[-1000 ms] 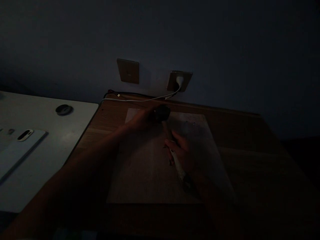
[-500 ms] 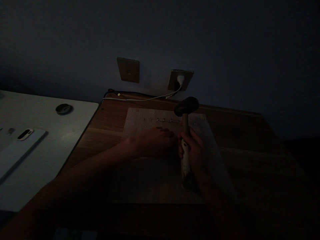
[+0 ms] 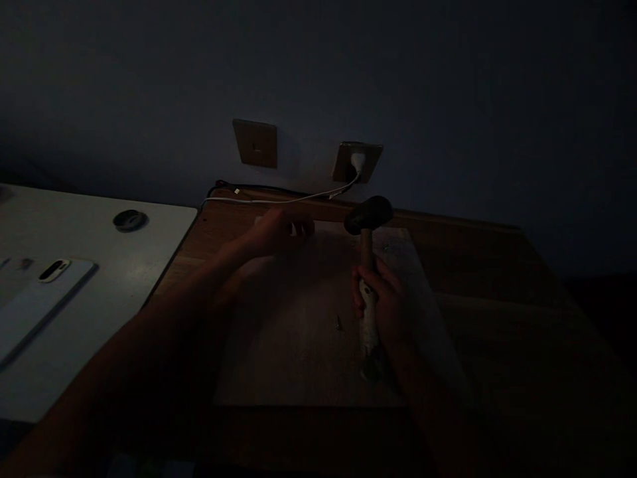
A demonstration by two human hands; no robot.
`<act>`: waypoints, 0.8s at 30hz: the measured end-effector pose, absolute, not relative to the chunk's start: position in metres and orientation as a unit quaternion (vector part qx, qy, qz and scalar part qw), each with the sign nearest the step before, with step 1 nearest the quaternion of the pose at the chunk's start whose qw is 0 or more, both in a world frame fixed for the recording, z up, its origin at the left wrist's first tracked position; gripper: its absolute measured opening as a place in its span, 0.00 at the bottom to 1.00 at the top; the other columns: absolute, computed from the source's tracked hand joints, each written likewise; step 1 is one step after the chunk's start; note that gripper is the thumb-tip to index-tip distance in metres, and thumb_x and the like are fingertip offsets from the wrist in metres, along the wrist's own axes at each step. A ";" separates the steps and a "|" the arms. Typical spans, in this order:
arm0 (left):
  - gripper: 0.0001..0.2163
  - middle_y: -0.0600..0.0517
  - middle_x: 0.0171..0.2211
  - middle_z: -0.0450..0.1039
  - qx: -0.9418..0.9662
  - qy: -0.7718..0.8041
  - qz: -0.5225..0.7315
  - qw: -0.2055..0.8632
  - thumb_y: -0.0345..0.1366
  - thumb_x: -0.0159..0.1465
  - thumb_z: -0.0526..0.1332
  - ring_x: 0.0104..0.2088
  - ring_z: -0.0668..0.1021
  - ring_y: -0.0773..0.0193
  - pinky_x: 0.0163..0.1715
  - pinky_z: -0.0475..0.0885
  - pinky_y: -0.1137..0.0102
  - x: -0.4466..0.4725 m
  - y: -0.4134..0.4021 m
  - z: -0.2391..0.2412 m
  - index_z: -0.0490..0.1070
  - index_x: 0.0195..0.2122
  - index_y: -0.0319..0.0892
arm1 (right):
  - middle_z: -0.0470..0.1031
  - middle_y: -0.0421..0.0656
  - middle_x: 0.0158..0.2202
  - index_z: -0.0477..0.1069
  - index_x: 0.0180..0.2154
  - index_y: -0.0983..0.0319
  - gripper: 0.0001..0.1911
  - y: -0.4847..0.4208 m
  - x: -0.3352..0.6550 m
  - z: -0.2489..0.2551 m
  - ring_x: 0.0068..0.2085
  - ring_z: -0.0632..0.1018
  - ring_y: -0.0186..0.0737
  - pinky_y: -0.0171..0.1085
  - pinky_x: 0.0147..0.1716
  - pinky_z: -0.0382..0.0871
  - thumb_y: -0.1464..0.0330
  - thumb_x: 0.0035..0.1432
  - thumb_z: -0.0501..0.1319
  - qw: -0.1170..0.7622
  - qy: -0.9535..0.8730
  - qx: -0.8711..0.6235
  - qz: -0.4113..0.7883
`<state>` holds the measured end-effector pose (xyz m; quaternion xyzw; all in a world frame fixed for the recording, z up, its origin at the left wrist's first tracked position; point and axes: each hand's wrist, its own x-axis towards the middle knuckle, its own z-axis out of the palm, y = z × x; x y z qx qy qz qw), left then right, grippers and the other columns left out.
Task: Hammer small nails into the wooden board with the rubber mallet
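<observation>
The scene is very dark. My right hand (image 3: pixel 381 302) is wrapped round the pale wooden handle of a hammer (image 3: pixel 368 219), whose dark head is raised above a light board (image 3: pixel 298 358) lying on the wooden table (image 3: pixel 497 318). My left hand (image 3: pixel 281 232) reaches to the board's far left edge with its fingers pinched together; what they hold is too small and dim to name. A small loose nail (image 3: pixel 339 323) lies on the board just left of my right hand.
A white table (image 3: pixel 99 265) adjoins on the left, carrying a phone (image 3: pixel 34 299) and a round dark disc (image 3: pixel 129 220). On the wall behind are a switch plate (image 3: pixel 255 143) and a socket (image 3: pixel 357 161) with a white cable (image 3: pixel 279 198) running along the table's back edge.
My left hand has moved from the middle of the board, beside my right hand, back to its far left edge. A small nail now shows where it was. The hammer stays raised.
</observation>
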<state>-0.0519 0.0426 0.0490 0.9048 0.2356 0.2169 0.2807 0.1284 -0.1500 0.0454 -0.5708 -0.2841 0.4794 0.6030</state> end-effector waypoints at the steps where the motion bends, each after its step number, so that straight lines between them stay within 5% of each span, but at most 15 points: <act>1: 0.08 0.51 0.34 0.81 0.895 0.254 0.225 0.289 0.28 0.59 0.64 0.32 0.80 0.65 0.32 0.70 0.73 -0.054 0.048 0.044 0.80 0.39 0.40 | 0.70 0.32 0.23 0.71 0.53 0.59 0.26 -0.150 0.129 0.046 0.16 0.64 0.30 0.32 0.12 0.57 0.56 0.55 0.67 0.601 -0.285 -0.572 0.479; 16: 0.07 0.52 0.35 0.82 0.883 0.274 0.242 0.296 0.34 0.61 0.64 0.35 0.81 0.64 0.36 0.73 0.72 -0.060 0.048 0.018 0.79 0.39 0.42 | 0.70 0.32 0.24 0.71 0.53 0.57 0.23 -0.153 0.129 0.046 0.17 0.65 0.30 0.32 0.13 0.58 0.56 0.59 0.65 0.582 -0.303 -0.584 0.477; 24: 0.04 0.53 0.33 0.79 0.884 0.279 0.246 0.285 0.33 0.60 0.64 0.33 0.79 0.65 0.34 0.70 0.72 -0.058 0.046 0.019 0.75 0.36 0.41 | 0.66 0.32 0.18 0.70 0.36 0.57 0.15 -0.150 0.124 0.048 0.15 0.63 0.30 0.31 0.11 0.58 0.53 0.59 0.65 0.500 -0.339 -0.569 0.559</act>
